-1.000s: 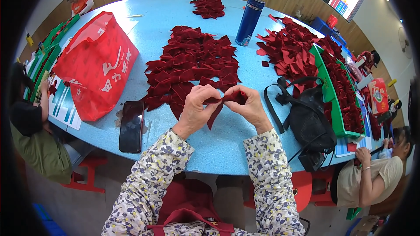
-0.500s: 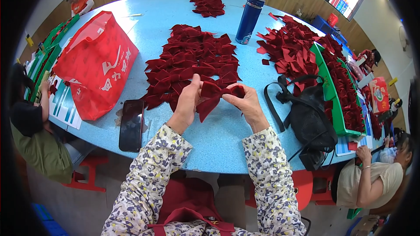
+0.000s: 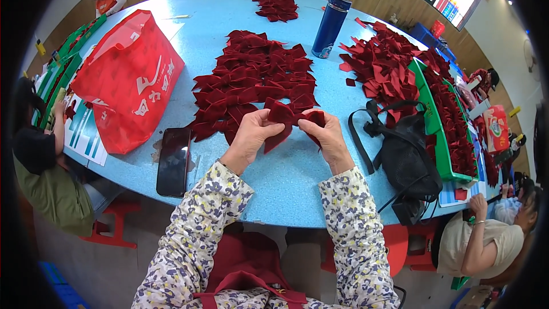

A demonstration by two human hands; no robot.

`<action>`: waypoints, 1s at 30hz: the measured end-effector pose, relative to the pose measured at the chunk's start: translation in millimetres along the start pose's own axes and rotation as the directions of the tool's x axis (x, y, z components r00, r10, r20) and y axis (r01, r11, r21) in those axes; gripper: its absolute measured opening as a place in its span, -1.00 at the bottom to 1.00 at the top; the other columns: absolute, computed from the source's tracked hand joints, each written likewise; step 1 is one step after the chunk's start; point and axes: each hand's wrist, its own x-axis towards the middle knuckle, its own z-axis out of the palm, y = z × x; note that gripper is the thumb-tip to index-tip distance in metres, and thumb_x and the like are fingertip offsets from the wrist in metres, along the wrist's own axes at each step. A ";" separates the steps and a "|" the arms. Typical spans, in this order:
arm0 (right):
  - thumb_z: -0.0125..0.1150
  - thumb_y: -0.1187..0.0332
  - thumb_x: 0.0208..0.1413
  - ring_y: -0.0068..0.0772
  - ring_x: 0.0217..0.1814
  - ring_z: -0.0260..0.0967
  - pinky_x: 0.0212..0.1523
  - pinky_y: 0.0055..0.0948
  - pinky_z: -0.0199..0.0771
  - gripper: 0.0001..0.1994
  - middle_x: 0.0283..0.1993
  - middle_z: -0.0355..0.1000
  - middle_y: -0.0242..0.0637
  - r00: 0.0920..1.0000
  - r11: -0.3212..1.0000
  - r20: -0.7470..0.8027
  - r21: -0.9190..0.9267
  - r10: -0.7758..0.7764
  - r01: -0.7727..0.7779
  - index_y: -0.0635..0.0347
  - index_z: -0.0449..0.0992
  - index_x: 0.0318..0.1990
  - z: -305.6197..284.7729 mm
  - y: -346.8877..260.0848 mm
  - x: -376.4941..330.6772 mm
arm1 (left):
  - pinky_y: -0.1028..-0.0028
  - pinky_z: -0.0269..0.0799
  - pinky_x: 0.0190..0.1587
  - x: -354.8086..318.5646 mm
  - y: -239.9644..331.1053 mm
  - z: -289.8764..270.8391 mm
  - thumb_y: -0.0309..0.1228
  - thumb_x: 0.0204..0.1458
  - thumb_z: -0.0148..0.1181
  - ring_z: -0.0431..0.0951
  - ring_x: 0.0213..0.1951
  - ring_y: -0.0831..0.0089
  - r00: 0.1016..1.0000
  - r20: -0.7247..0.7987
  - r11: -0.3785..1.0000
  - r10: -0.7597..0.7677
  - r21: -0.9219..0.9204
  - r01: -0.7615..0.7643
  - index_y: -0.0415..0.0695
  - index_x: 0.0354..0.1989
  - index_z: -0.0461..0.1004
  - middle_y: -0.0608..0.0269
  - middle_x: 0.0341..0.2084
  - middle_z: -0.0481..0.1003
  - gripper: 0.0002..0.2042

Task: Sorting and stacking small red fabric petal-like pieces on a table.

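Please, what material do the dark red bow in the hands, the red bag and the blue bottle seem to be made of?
The dark red bow looks like velvet or felt-like fabric: matte, soft folds, no shine. The red bag seems thin non-woven or plastic sheet; it creases and gleams a little. The blue bottle looks like coated metal, smooth and rigid, though plastic is possible.

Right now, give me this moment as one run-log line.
left hand: holds dark red bow | right hand: holds same bow | bow raised above blue table | bow pile behind

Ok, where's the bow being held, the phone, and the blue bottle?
dark red bow (image 3: 286, 115), head view, its left loop.
black phone (image 3: 173, 161), head view, its screen.
blue bottle (image 3: 330, 27), head view, its body.
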 end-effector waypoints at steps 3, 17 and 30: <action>0.33 0.38 -0.07 -0.61 -0.36 0.40 -0.27 -0.66 0.39 -0.77 -0.35 0.48 -0.35 0.997 0.987 -0.052 0.152 0.050 -0.041 0.27 0.51 -0.25 -1.2 -1.5 1.0 | 0.57 0.42 -0.20 1.9 2.7 -1.1 -0.52 -0.04 0.22 0.53 -0.34 0.55 1.000 -0.010 0.999 0.011 -0.046 -0.012 -0.23 -0.11 0.42 0.26 -0.35 0.55 -0.72; 0.22 0.33 0.06 -0.57 -0.32 0.43 -0.27 -0.62 0.44 -0.77 -0.29 0.50 -0.30 0.998 0.992 0.059 0.128 -0.031 0.023 0.28 0.49 -0.19 4.0 6.0 3.7 | 0.52 0.44 -0.22 4.8 3.8 -6.3 -0.48 -0.03 0.23 0.55 -0.35 0.47 0.997 -0.003 0.994 0.083 0.066 -0.082 -0.23 -0.18 0.41 0.21 -0.38 0.54 -0.76; 0.18 0.28 0.10 -0.61 -0.22 0.41 -0.19 -0.57 0.40 -0.71 -0.19 0.48 -0.35 0.999 0.978 -0.016 0.201 0.051 -0.047 0.25 0.47 -0.09 -21.2 8.2 7.4 | 0.47 0.48 -0.22 1.6 13.7 -4.9 -0.50 -0.03 0.16 0.55 -0.36 0.42 0.998 -0.065 0.990 -0.018 -0.142 0.009 -0.27 -0.25 0.45 0.10 -0.36 0.54 -0.83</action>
